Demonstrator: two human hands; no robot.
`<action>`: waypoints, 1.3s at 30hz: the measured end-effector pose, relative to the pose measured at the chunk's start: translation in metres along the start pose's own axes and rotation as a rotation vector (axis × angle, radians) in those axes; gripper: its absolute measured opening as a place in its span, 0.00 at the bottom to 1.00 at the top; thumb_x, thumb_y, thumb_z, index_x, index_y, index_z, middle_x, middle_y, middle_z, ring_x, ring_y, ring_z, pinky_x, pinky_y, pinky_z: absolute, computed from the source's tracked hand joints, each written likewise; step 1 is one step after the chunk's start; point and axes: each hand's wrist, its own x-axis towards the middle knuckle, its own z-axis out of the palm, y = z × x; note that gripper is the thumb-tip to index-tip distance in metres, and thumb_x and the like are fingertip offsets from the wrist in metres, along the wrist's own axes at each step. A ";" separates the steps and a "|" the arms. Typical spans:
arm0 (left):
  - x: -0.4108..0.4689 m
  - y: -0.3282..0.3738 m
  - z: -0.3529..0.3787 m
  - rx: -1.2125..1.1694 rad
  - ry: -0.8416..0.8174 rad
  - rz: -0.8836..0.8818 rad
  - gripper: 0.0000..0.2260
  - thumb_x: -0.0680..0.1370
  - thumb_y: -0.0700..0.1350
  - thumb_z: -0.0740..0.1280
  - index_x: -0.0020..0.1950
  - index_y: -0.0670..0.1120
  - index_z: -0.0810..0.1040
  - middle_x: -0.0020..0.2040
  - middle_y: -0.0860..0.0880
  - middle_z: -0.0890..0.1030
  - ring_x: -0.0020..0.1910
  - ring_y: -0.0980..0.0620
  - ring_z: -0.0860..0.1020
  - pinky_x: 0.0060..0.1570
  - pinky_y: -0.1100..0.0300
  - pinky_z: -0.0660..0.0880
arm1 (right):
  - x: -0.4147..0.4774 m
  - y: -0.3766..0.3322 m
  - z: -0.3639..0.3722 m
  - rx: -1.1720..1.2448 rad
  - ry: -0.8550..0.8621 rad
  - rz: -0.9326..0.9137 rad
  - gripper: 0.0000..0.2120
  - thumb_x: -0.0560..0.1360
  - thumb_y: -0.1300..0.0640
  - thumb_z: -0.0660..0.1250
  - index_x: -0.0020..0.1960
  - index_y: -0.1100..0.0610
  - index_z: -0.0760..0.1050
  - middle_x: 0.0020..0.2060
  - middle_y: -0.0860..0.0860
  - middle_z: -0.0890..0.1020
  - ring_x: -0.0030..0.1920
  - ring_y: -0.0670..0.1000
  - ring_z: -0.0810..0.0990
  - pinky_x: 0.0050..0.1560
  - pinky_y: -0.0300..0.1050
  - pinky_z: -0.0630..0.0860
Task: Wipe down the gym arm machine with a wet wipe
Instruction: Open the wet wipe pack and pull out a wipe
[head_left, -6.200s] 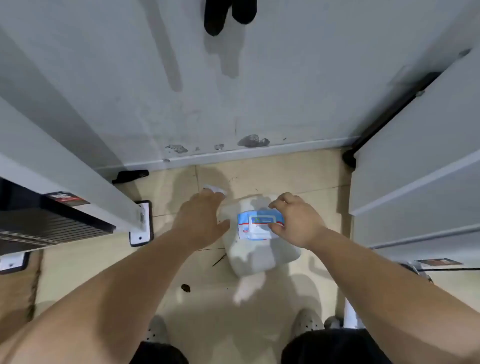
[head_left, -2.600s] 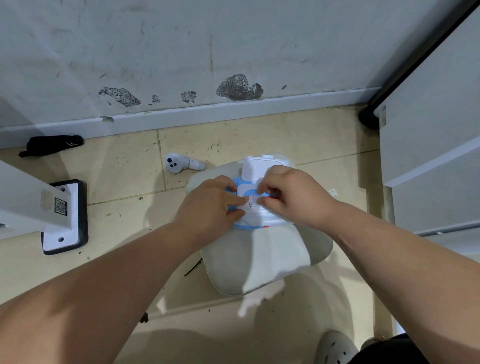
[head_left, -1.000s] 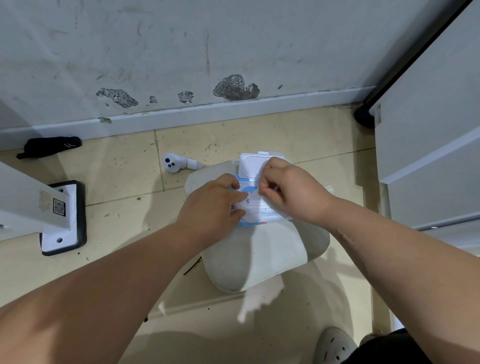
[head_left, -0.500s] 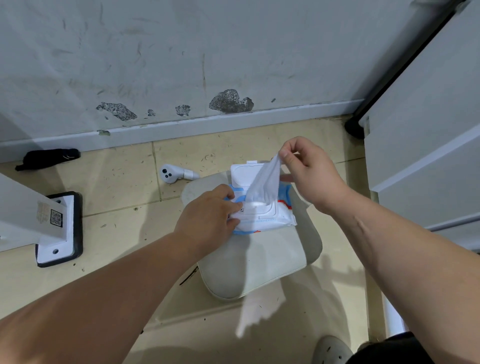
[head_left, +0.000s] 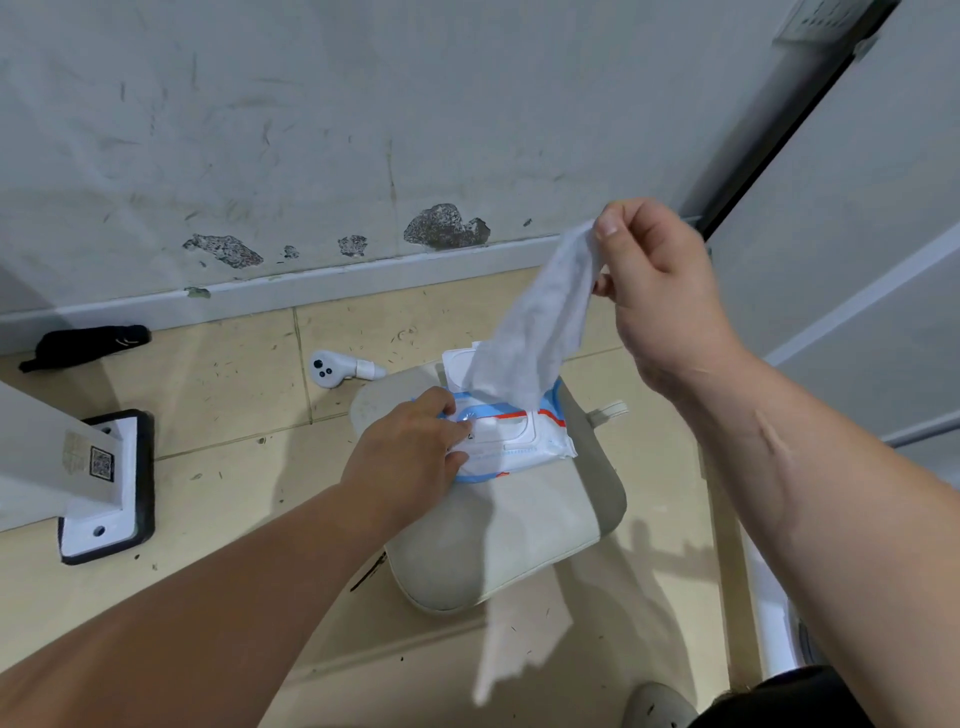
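Lying nr wipe pack (head_left: 511, 447): white gadget (head_left: 332, 368); black item (head_left: 83, 345) by wall (head_left: 311, 130).

A scuffed grey-white wall (head_left: 363, 130) with patches of flaked paint meets a pale baseboard (head_left: 332, 278). Below it lies a beige tiled floor (head_left: 223, 384), speckled with dirt and crossed by soft shadows.

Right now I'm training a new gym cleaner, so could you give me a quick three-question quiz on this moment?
1. True or false: the lid of the wipe pack is shut.
2. Fill in: the left hand steadies the wipe pack on a pale ____.
3. Which grip pinches the wet wipe? A. left hand B. right hand C. both

Key: 1 false; 2 cushion; 3 B.
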 end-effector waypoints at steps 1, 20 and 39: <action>0.000 0.000 0.000 0.002 0.001 0.009 0.12 0.72 0.45 0.77 0.55 0.49 0.86 0.54 0.50 0.78 0.41 0.45 0.79 0.34 0.55 0.77 | 0.004 -0.002 -0.003 -0.010 0.029 -0.008 0.09 0.83 0.57 0.62 0.44 0.51 0.74 0.36 0.44 0.75 0.38 0.45 0.71 0.42 0.40 0.72; 0.036 0.015 -0.039 -0.471 0.010 -0.216 0.19 0.78 0.42 0.68 0.69 0.52 0.78 0.62 0.57 0.76 0.67 0.54 0.69 0.64 0.62 0.64 | -0.004 0.013 -0.049 -0.590 -0.350 0.200 0.09 0.82 0.56 0.65 0.43 0.50 0.74 0.34 0.45 0.79 0.34 0.46 0.76 0.41 0.44 0.76; 0.017 0.030 -0.051 -0.442 -0.027 -0.129 0.17 0.76 0.54 0.65 0.63 0.58 0.82 0.57 0.57 0.80 0.52 0.52 0.75 0.56 0.49 0.75 | -0.006 0.018 -0.010 -0.382 -0.576 0.247 0.07 0.80 0.60 0.70 0.43 0.53 0.80 0.37 0.53 0.77 0.36 0.46 0.70 0.36 0.37 0.68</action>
